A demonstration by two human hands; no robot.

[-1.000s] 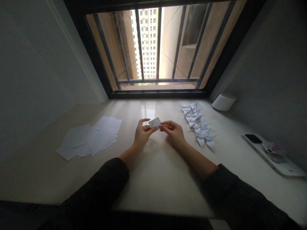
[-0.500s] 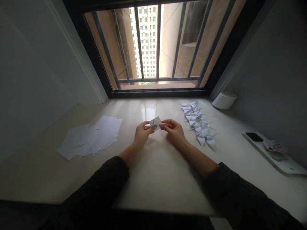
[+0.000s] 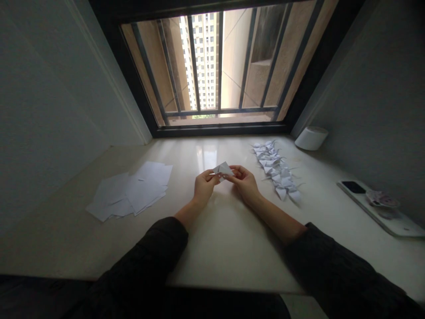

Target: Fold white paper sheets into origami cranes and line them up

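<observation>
A small folded piece of white paper (image 3: 222, 169) is held just above the pale tabletop (image 3: 215, 239), between both my hands. My left hand (image 3: 204, 186) pinches its left side with fingers closed. My right hand (image 3: 245, 181) pinches its right side, fingers curled together. Both forearms in dark sleeves reach in from the bottom of the view.
A loose pile of white paper sheets (image 3: 131, 190) lies at the left. A row of several folded white paper figures (image 3: 278, 175) lies at the right. Farther right are a white roll (image 3: 311, 137) and a phone (image 3: 353, 187) on a white tray. A barred window (image 3: 215, 66) lies ahead.
Both hands have closed in on the folded paper and turned it slightly; my left fingers, spread a second ago, now pinch it. The view shifted a little.
</observation>
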